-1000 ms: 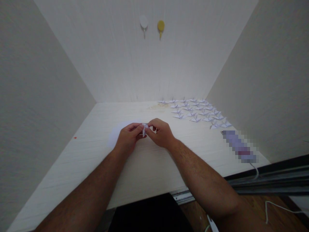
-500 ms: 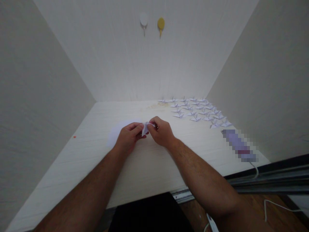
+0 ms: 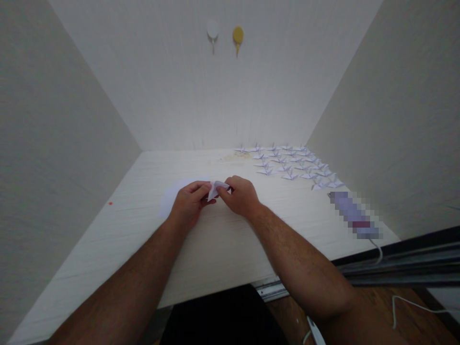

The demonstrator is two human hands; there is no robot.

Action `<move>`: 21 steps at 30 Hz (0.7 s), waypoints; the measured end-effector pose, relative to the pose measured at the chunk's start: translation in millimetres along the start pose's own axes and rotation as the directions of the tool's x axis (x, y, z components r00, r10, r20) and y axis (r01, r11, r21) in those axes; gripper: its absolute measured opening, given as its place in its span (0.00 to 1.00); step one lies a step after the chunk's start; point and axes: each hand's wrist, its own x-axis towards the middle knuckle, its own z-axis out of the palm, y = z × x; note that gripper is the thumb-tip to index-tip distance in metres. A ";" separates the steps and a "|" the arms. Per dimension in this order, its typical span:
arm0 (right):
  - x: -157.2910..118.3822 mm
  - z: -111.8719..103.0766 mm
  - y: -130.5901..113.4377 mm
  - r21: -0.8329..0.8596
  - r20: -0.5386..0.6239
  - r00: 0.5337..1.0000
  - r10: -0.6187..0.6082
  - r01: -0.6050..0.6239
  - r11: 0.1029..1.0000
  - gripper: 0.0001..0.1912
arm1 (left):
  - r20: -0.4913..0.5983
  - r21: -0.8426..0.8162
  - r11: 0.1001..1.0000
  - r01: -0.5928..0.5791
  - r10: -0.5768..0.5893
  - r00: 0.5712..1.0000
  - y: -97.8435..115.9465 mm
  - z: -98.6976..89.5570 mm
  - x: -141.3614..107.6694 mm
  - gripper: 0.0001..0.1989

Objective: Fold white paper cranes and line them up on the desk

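Note:
A small folded white paper (image 3: 214, 189) is held between both hands above the middle of the table (image 3: 230, 258). My left hand (image 3: 189, 203) pinches its left side between thumb and fingers. On the paper's right side, my right hand (image 3: 241, 196) grips it with thumb and bent fingers. White paper sheets (image 3: 168, 199) lie flat on the table, partly hidden behind my left hand. Several folded paper cranes (image 3: 287, 163) stand in rows at the back right.
A pixelated flat object (image 3: 354, 215) with a white cable (image 3: 377, 251) lies near the right edge. A small red-orange spot (image 3: 110, 203) is at the left. White (image 3: 212, 31) and yellow (image 3: 237, 35) hooks are on the back wall.
The right fingers have shifted slightly on the paper, and more of the folded piece shows between the hands. Both hands keep their grip.

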 end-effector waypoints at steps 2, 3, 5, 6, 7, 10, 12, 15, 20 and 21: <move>-0.1 -0.6 -0.3 0.036 -0.007 1.000 -0.005 0.005 0.999 0.11 | 0.016 0.005 1.000 0.009 -0.009 1.000 -0.2 0.0 0.1 0.12; -0.3 -0.6 -0.2 0.065 -0.006 1.000 -0.010 0.010 0.998 0.10 | 0.024 0.011 1.000 0.011 -0.011 1.000 -0.4 -0.1 0.1 0.12; -0.6 0.0 0.8 0.126 0.009 1.000 -0.008 0.007 0.992 0.08 | 0.033 0.023 1.000 0.014 -0.015 0.999 -0.7 -0.3 0.1 0.12; -0.8 0.6 1.5 0.151 0.017 1.000 0.001 -0.004 0.989 0.07 | 0.033 0.027 1.000 0.015 -0.016 0.999 -0.8 -0.4 0.1 0.13; -0.8 1.2 2.3 0.168 0.023 1.000 0.015 -0.018 0.986 0.07 | 0.030 0.030 0.999 0.015 -0.016 0.999 -1.0 -0.5 0.1 0.13; -0.8 2.7 3.8 0.189 0.026 0.998 0.057 -0.061 0.980 0.08 | 0.022 0.035 0.999 0.014 -0.015 1.000 -1.2 -0.9 0.2 0.13; -0.6 2.9 4.0 0.200 0.020 0.996 0.083 -0.086 0.976 0.08 | 0.018 0.037 0.999 0.012 -0.013 1.000 -1.1 -1.0 0.5 0.12; -0.5 2.7 3.6 0.239 0.002 0.994 0.113 -0.110 0.965 0.08 | 0.025 0.027 1.000 0.013 -0.014 1.000 -0.7 -1.0 0.8 0.13; -0.6 2.4 3.8 0.307 -0.024 0.992 0.122 -0.109 0.946 0.06 | 0.036 0.014 1.000 0.018 -0.018 0.999 0.2 -0.8 0.3 0.12; -0.6 2.1 3.9 0.319 -0.022 0.992 0.123 -0.110 0.941 0.06 | 0.037 0.017 1.000 0.016 -0.017 0.999 0.3 -0.7 0.3 0.12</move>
